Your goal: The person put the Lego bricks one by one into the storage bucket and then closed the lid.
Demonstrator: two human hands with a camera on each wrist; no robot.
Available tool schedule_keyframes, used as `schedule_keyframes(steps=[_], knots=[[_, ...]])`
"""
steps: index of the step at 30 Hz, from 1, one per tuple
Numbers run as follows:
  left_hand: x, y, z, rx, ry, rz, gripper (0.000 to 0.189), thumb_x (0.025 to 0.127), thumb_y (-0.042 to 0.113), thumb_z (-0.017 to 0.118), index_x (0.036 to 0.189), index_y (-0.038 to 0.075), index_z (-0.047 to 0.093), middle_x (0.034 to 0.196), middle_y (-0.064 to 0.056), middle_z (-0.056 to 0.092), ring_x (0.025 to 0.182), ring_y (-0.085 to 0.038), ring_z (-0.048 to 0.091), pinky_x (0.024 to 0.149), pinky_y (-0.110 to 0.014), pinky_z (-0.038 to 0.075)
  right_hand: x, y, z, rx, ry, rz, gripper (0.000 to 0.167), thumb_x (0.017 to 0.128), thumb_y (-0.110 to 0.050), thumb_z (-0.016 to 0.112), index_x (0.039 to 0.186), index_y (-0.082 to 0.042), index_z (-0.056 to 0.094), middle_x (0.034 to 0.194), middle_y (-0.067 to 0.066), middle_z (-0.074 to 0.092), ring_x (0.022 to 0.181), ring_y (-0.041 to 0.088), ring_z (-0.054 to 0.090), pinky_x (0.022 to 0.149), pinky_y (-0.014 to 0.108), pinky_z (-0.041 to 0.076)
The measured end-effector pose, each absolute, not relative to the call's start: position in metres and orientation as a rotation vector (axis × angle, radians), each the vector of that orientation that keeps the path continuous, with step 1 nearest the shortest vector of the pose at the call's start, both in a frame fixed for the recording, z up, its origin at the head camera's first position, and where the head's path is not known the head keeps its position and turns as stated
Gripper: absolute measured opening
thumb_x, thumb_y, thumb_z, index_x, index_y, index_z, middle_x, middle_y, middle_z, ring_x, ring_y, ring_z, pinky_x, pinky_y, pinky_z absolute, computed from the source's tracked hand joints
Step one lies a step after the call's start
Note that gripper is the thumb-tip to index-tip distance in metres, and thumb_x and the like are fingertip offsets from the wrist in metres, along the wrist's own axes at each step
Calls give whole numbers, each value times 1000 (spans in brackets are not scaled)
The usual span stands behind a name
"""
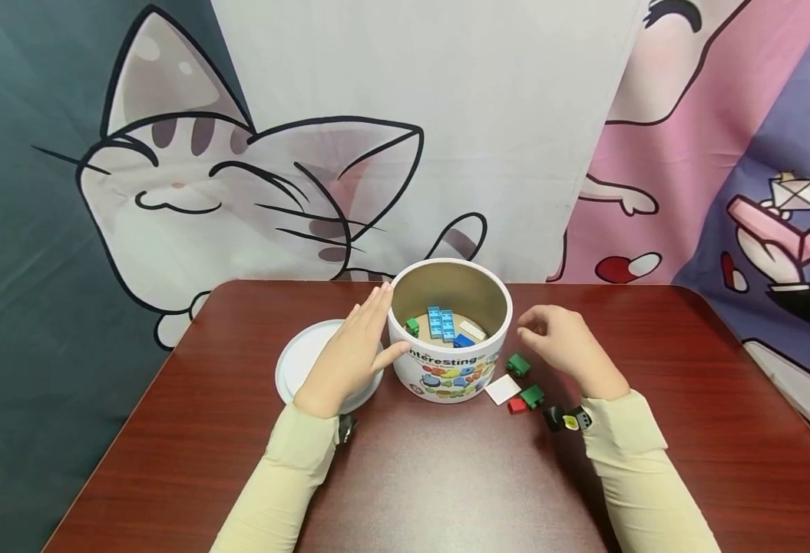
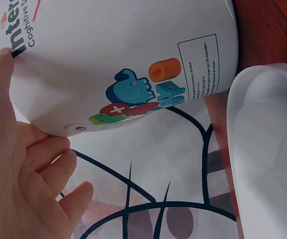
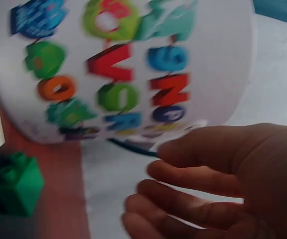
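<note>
A round white tub point(image 1: 408, 374) with "Interesting" printed on it stands uncovered at the table's far side. My left hand point(image 1: 348, 357) lies along its left side, fingers straight and fingertips at the rim; the left wrist view shows the thumb against the printed wall. Inside are two light-blue bricks point(image 1: 441, 323), a darker blue brick point(image 1: 463, 341), a white brick point(image 1: 472, 331) and a green brick point(image 1: 412, 327). To the tub's right, my right hand point(image 1: 570, 344) hovers with loosely curled fingers and no brick showing in them. Nearest below it is a green toy brick point(image 1: 518, 365).
A white round lid point(image 1: 301, 361) lies on the table left of the tub, partly under my left hand. A white square piece point(image 1: 503, 389), a red brick point(image 1: 517, 405) and another green brick point(image 1: 532, 396) lie at the tub's right front. A printed cloth point(image 1: 501, 115) hangs behind the table.
</note>
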State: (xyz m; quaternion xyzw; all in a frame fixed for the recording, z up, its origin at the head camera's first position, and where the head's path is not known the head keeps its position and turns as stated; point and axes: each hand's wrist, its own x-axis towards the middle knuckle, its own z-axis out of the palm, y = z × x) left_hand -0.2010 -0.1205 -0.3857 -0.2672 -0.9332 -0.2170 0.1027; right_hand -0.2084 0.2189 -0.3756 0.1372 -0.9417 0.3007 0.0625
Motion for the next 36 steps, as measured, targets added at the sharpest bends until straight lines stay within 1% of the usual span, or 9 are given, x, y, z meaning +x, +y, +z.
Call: schedule_keyframes(steps=[5, 13, 16, 21, 24, 31, 36], knots=[[-201, -121, -386, -789, -2755, -634, 86, 101, 49, 57, 162, 2, 17, 167, -13, 21, 154, -26, 19, 124, -47, 19, -212, 221, -386, 430, -2972, 870, 15, 87, -7, 72, 99, 3, 72, 88, 12, 71, 80, 26, 65, 76, 47, 58], [-201, -121, -387, -789, -2755, -640, 86, 101, 50, 57, 162, 2, 17, 167, -12, 20, 154, -26, 19, 125, -46, 18, -217, 219, -400, 478, -3038, 793, 16, 82, -6, 75, 95, 5, 72, 86, 14, 71, 80, 29, 65, 77, 50, 57], [-201, -121, -388, -787, -2758, -642, 86, 102, 50, 57, 162, 2, 17, 167, -12, 20, 155, -26, 18, 125, -46, 18, -219, 218, -405, 485, -3059, 783, 15, 81, -6, 76, 92, 4, 72, 84, 12, 70, 76, 27, 63, 74, 48, 57], [-201, -122, -388, -787, -2754, -644, 86, 102, 49, 57, 162, 3, 17, 167, -12, 20, 154, -26, 19, 124, -47, 18, -219, 216, -409, 494, -3083, 778, 9, 80, -5, 76, 86, 0, 73, 78, 7, 68, 70, 21, 61, 66, 39, 56], [-201, -122, -387, -785, -2750, -643, 86, 102, 49, 57, 162, 3, 17, 167, -12, 20, 155, -26, 18, 124, -48, 19, -220, 215, -411, 497, -3089, 788, 9, 79, -4, 76, 85, 1, 73, 76, 6, 68, 68, 20, 60, 63, 36, 55], [-201, -121, -387, -782, -2759, -641, 86, 102, 50, 56, 162, 3, 18, 167, -12, 20, 155, -24, 16, 124, -46, 18, -221, 215, -414, 470, -3085, 742, 7, 73, -4, 75, 79, -2, 71, 70, 3, 66, 65, 18, 58, 61, 35, 51], [-201, -121, -387, -780, -2761, -638, 86, 101, 51, 57, 162, 3, 17, 168, -12, 20, 155, -24, 16, 124, -46, 18, -221, 215, -415, 469, -3087, 742, 7, 73, -4, 75, 79, -1, 71, 70, 3, 66, 65, 19, 58, 61, 36, 51]])
